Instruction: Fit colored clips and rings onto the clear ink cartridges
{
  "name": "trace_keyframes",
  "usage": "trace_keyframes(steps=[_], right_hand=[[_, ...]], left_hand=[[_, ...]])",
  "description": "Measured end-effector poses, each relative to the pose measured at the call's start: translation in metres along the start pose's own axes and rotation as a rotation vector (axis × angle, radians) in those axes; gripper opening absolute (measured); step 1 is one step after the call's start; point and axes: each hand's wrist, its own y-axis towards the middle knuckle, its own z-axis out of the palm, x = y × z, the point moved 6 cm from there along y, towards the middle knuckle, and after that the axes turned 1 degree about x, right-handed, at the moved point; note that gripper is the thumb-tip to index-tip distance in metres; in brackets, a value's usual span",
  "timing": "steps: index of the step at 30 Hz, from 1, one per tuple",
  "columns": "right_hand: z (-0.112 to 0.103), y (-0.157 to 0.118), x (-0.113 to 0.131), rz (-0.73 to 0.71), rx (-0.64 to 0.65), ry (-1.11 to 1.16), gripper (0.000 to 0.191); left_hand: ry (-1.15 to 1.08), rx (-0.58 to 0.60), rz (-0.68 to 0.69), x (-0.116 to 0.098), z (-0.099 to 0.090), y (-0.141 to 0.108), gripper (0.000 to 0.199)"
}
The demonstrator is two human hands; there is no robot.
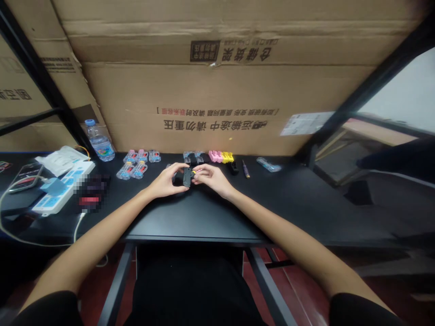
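My left hand (166, 182) and my right hand (211, 177) meet at the middle of the black desk (190, 217). Between their fingers they hold a small black plastic block (186, 177), possibly a connector, with a thin yellow and red wire (197, 172) at its right side. Part of the block is hidden by my fingers. Just beyond my hands stand several clear wire connectors with blue and pink parts (132, 165), and a row of pink and yellow connectors (220, 156) lies further right.
A small screwdriver (245, 168) and a clear packet (268, 164) lie to the right. On the left are a water bottle (99, 141), a white power strip (63, 186), a phone (25, 176) and a white packet (63, 160). Large cardboard sheets stand behind the desk.
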Motion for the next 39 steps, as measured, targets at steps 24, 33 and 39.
trace_keyframes(steps=[24,33,39], right_hand=[[-0.002,-0.003,0.007,-0.055,-0.034,-0.068,0.041],[0.001,-0.008,0.013,-0.059,-0.045,-0.061,0.044],[0.001,-0.007,0.013,-0.056,-0.054,-0.059,0.044]], left_hand=[[0.070,0.014,0.057,-0.007,-0.001,-0.001,0.067],[0.090,0.011,0.044,-0.008,-0.002,0.000,0.066],[0.050,-0.032,0.046,-0.009,-0.004,0.000,0.067]])
